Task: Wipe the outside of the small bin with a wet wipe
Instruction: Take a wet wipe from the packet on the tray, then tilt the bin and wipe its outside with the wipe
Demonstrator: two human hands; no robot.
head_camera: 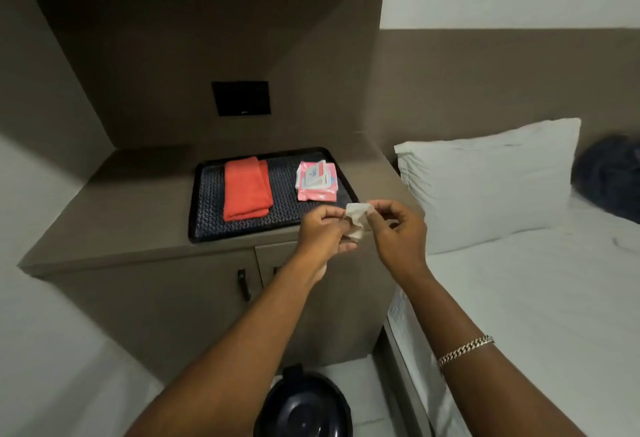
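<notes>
A crumpled white wet wipe [356, 220] is held between my two hands in front of the cabinet. My left hand [325, 232] pinches its left side and my right hand [398, 228] pinches its top right corner. The pink wet wipe pack [317, 182] lies on the dark tray [242, 225], its flap lifted. The small bin [303, 405], dark with a round lid, stands on the floor at the bottom of the view, partly hidden by my left forearm.
A folded orange towel [246, 188] lies on the tray's left half. The tray sits on a brown cabinet [138, 221] with two doors and handles. A bed with a white pillow [485, 180] is on the right, with a dark bag [609, 176] beyond it.
</notes>
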